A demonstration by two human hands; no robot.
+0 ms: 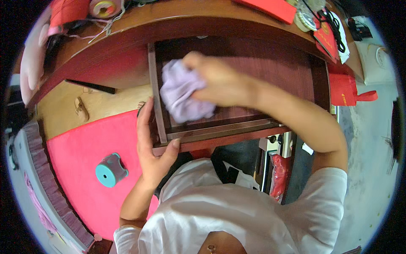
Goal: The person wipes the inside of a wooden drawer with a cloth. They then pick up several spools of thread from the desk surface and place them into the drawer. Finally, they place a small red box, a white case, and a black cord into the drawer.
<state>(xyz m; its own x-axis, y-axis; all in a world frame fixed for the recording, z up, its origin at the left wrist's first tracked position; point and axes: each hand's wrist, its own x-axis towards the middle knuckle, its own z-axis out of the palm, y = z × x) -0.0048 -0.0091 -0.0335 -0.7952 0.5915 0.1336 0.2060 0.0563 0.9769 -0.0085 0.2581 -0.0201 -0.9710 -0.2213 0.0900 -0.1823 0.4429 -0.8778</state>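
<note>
A dark reddish-brown wooden drawer [272, 73] is pulled out from under the desk in front of me. My right hand [215, 79] is inside it, shut on a crumpled lilac cloth [182, 92]. The cloth lies against the drawer's floor near its left wall, and the hand is slightly blurred. My left hand [155, 146] grips the drawer's near left corner, thumb over the front panel [222, 139] and fingers along the outside of the left wall.
On the wooden desk [177, 23] lie a red box [269, 9], red booklets [326, 38] and black cords [336, 28]. A red bag [344, 89] is at the right. A teal stool [109, 173] stands on a pink mat [79, 149]; a sandal [81, 109] lies beyond it.
</note>
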